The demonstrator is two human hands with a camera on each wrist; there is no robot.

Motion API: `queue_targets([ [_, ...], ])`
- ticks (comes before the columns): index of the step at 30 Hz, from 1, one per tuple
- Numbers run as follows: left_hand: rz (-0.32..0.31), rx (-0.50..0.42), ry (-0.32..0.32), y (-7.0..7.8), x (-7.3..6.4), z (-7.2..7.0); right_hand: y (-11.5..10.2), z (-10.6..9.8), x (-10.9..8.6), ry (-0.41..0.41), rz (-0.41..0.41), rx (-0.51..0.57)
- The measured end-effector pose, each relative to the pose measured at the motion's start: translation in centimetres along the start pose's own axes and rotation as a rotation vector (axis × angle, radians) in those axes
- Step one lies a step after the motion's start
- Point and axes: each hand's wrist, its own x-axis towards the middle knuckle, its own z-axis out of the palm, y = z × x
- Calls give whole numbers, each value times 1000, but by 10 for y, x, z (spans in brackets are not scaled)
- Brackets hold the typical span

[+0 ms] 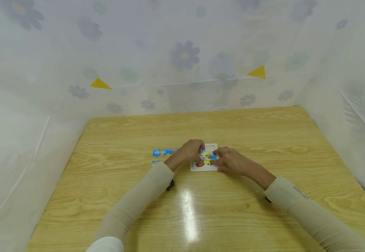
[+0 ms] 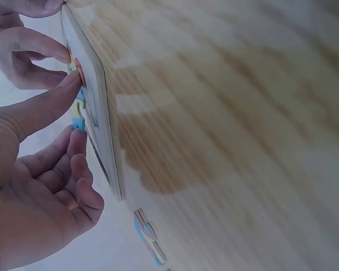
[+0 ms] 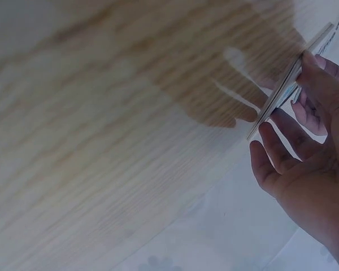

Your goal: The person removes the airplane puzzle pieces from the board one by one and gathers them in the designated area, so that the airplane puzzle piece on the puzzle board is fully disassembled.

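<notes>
A white-bordered puzzle board (image 1: pixel 203 169) lies on the table with several joined picture pieces (image 1: pixel 206 158) on it, yellow, blue and red. My left hand (image 1: pixel 192 151) is at its left side; thumb and fingertip pinch the left edge of the joined puzzle pieces, including a blue and yellow one (image 2: pixel 77 123). From the right, my right hand (image 1: pixel 232 161) holds a blue part (image 1: pixel 213 157) of the pieces between thumb and forefinger, its other fingers by the board's edge. In the right wrist view the board (image 3: pixel 285 84) appears edge-on, and the hand hides most pieces.
Loose blue puzzle pieces (image 1: pixel 157 152) lie in rows left of the board, partly behind my left forearm. One loose piece (image 2: pixel 148 234) lies near the board in the left wrist view. A wood-grain table (image 1: pixel 232 210) is surrounded by pale flowered curtains (image 1: pixel 182 94).
</notes>
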Motion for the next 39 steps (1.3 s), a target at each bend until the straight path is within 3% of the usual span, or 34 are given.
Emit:
queue_targets([
  [10, 30, 64, 51, 1, -3, 2, -2, 0, -2, -4, 21, 12],
  [21, 96, 23, 137, 2, -5, 0, -3, -3, -1, -6, 3, -1],
  [31, 82, -20, 96, 4, -4, -3, -3, -3, -1, -16, 30, 23],
  [39, 57, -56, 98, 0, -9, -10, -4, -5, -1, -21, 20, 1],
])
